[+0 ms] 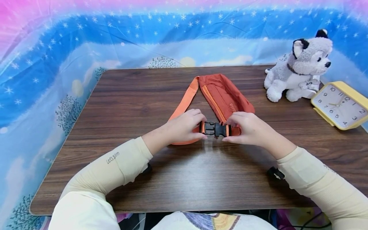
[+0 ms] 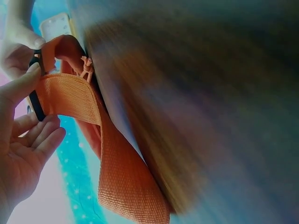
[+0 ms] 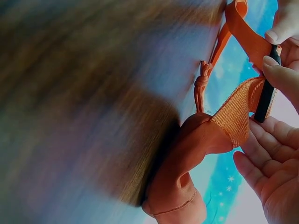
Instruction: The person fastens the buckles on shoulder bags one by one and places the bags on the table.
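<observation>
A rust-red waist bag (image 1: 222, 92) with an orange strap (image 1: 186, 99) lies on the wood-grain table (image 1: 129, 99); left hand (image 1: 185, 126) and right hand (image 1: 250, 129) pinch opposite ends of its black side-release buckle (image 1: 220, 129). A plush husky (image 1: 296, 75) and yellow alarm clock (image 1: 340, 105) stand rightward, well apart.

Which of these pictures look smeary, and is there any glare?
Head view: mostly sharp, pale glare on the table, on the near side of the black buckle; left wrist view: table smeared, orange strap crisper; right wrist view: table smeared too, red-orange bag clearer.

Lettering (image 1: 232, 108) on bag (image 1: 225, 94) seemingly illegible; tabletop (image 2: 154, 84) blurred in wrist views.
</observation>
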### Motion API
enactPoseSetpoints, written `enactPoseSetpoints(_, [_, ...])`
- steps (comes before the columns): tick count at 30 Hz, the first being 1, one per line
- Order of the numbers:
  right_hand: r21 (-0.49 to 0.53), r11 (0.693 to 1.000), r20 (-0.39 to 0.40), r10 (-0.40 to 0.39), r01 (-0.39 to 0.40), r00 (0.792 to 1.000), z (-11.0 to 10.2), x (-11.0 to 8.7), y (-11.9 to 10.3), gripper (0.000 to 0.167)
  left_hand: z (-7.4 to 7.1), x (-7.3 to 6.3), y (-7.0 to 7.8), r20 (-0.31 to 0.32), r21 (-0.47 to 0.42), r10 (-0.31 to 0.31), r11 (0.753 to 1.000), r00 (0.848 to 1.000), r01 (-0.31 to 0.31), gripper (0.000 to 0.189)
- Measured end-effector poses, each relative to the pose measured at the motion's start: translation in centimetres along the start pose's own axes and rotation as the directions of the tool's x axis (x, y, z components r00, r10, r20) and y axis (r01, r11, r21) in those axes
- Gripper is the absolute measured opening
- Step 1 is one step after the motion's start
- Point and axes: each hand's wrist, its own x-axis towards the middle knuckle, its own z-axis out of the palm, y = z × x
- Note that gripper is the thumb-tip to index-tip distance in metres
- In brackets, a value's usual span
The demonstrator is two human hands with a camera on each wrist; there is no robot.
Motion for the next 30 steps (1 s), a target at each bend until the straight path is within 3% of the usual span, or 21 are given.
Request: enactPoseSetpoints(30, [0.023,1.000,-0.009,-0.002,0.002,1.000,0.19,0.41,-0.30,0.041,0.22,0.09,0.38,0.015,0.025,-0.011,1.000,1.000,0.011,0.041])
